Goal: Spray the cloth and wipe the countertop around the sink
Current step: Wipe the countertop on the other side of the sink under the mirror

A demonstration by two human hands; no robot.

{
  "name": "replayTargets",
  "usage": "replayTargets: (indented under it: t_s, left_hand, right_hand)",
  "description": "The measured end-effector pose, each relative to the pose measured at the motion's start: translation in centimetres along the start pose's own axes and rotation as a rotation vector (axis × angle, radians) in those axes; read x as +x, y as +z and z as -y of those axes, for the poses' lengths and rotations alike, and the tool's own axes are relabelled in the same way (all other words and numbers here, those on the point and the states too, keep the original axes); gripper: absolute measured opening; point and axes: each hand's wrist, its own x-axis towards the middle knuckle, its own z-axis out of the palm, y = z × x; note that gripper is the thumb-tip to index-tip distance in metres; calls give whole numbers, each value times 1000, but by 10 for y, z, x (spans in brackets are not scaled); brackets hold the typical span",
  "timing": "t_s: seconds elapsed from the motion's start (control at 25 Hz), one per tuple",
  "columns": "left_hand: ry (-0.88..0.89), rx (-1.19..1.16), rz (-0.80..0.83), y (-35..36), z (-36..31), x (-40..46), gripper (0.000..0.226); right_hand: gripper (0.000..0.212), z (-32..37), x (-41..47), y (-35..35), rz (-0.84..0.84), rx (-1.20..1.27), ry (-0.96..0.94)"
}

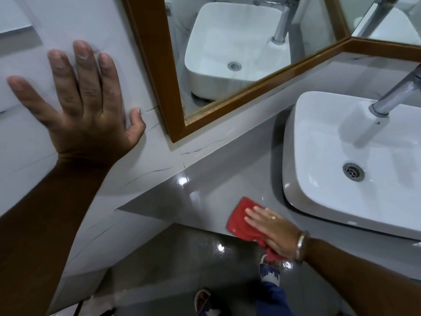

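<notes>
Wiping is under way: the right hand point(275, 233), fingers point(255, 215) flat, presses the red folded cloth point(241, 221) on the glossy grey desk point(205, 197) beside the white square sink point(293, 185), left hand point(84, 110) splayed on the wall; next, probably a sweep around the basin.

A bright red cloth point(242, 218) is seen on a shiny grey countertop point(182, 197), where small white spots of light are shown. A plain white square sink point(341, 156) with a silver round drain point(353, 171) and a silver metal tap point(396, 94) is seen beside a brown wooden mirror frame point(159, 87). The white wall point(34, 137) is marked with thin dark lines like cracks, a silver bracelet point(301, 247) is worn on one wrist, and dark blue trousers point(271, 297) with white and blue patterned shoes point(270, 271) are seen over the dark grey floor point(170, 265).
</notes>
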Motion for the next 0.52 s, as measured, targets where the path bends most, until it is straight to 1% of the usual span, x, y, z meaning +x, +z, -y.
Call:
replayTargets:
  t_s: [0.04, 0.08, 0.12, 0.16, 0.2, 0.24, 0.28, 0.36, 0.4, 0.44, 0.52]
  left_hand:
    - [28, 46, -48, 6, 1, 1, 86]
    - [-1, 50, -27, 9, 4, 3, 86]
    - [15, 76, -58, 16, 9, 0, 86]
    - [42, 58, -14, 12, 9, 4, 86]
    - [58, 57, -30, 16, 12, 3, 86]
    - [52, 37, 7, 16, 10, 0, 86]
    - [41, 24, 9, 20, 6, -7, 85]
    - [-6, 22, 152, 22, -16, -44, 83]
    - [2, 3, 259, 21, -34, -72, 81]
    - [42, -24, 349, 22, -55, -104, 80]
    - [181, -131, 543, 19, -103, -153, 77]
  right_hand:
    - [84, -11, -2, -6, -6, -60, 82]
    - [79, -21, 9, -10, -19, -118, 206]
    - [75, -25, 26, -16, -68, -137, 318]
    - [71, -17, 50, -25, -79, -180, 414]
    - [68, -1, 73, -29, -94, -162, 474]
    - [66, 15, 90, -28, -103, -167, 476]
    - [68, 30, 96, -23, -105, -160, 426]
    - [76, 52, 66, -3, -33, -182, 281]
    - [82, 59, 42, 5, 23, -176, 269]
    - [87, 65, 18, 12, 41, -157, 285]
    - [87, 66, -20, 27, -29, -130, 338]
